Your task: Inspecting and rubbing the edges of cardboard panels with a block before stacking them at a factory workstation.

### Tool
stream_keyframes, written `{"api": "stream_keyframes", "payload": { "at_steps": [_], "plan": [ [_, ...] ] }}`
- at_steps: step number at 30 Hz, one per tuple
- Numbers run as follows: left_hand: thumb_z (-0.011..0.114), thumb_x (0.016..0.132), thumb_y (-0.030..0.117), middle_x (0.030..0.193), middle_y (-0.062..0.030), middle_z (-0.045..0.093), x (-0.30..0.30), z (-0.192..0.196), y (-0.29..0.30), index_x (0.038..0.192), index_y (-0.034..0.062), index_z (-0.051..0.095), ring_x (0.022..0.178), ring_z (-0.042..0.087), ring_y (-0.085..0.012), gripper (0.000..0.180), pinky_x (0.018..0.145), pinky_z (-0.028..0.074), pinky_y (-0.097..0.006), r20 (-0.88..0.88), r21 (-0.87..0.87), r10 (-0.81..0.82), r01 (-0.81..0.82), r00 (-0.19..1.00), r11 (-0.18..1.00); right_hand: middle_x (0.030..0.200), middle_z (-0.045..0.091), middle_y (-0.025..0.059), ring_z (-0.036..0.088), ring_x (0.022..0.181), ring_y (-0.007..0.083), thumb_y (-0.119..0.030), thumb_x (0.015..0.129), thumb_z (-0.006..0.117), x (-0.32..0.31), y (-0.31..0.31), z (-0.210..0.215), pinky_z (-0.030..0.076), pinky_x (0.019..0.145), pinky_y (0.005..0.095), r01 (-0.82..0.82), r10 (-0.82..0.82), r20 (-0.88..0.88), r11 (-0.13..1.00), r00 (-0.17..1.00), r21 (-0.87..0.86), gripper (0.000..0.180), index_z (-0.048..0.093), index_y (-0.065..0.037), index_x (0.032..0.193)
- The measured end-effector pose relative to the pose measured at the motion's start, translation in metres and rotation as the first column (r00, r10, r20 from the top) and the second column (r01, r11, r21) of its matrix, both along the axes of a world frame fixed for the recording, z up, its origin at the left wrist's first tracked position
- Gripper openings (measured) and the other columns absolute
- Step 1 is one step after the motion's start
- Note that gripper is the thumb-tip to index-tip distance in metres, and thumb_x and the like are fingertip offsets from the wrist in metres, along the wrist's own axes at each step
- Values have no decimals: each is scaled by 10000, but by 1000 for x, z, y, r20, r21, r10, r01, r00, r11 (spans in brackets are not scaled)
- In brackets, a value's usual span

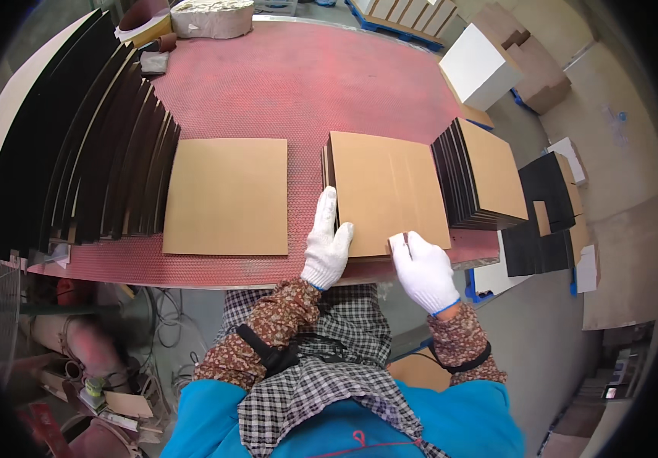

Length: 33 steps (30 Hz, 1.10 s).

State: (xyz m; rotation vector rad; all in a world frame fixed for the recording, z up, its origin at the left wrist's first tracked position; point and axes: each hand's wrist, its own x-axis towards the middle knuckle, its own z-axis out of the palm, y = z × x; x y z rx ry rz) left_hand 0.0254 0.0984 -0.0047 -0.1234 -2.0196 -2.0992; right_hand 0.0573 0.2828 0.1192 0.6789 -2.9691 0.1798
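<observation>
- Blue garment of the wearer fills the bottom, with a black-and-white checked apron over it; flowered brown sleeves run up from it toward the table;
- red-pink table with a fine patterned top, spread across the middle of the view;
- row of dark panels standing on edge along the table's left side, packed close; its outermost panel shows a pale face;
- middle stack, flat on the table in front of the wearer, topped by a square brown board; thin layers show along its left side;
- single brown board, lying flat between the row and the middle stack, well apart from the latter;
- right stack, brown on top with dark layered sides, just beside the middle stack;
- black-and-brown boards beyond the table's right end; a white box farther off on the same side;
- right hand, in a white glove, at the near edge of the middle stack toward its right corner; fingers curled in, a reddish-brown sliver between them; I cannot tell whether they grip it;
- left hand, also in a white glove, against the middle stack's left side near the front corner; thumb spread from the straight fingers, steadying rather than clasping;
- whitish roll at the table's far left; a small grey cloth nearer, beside the row.
</observation>
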Motion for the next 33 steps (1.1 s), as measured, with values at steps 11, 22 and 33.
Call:
{"api": "stream_keyframes", "payload": {
  "at_steps": [11,22,33],
  "plan": [
    [590,957,99,1629,-299,326,-1,-10,2,1574,-73,320,1532,316,-405,695,1258,265,-437,-76,-24,35,-37,997,999,690,669,213,681,652,428,-330,1040,536,-16,-12,-10,550,627,539,244,-240,66,968,969,-62,311,605,-66,890],
    [578,943,76,1647,-273,316,4,-1,-1,1587,-59,312,1548,292,-388,710,1264,242,-426,-57,-32,20,-22,998,999,772,698,215,694,725,428,-308,1042,498,-97,-14,-31,556,696,540,151,-151,-18,989,988,1,309,620,-63,899],
    [570,957,78,1647,-280,310,0,-4,4,1579,-83,303,1548,299,-366,695,1263,249,-419,-51,25,2,-1,999,1000,942,724,212,692,878,440,-292,1005,491,-192,-11,-49,548,805,548,119,-123,-92,992,988,-39,293,666,-64,950]
  ]
}}
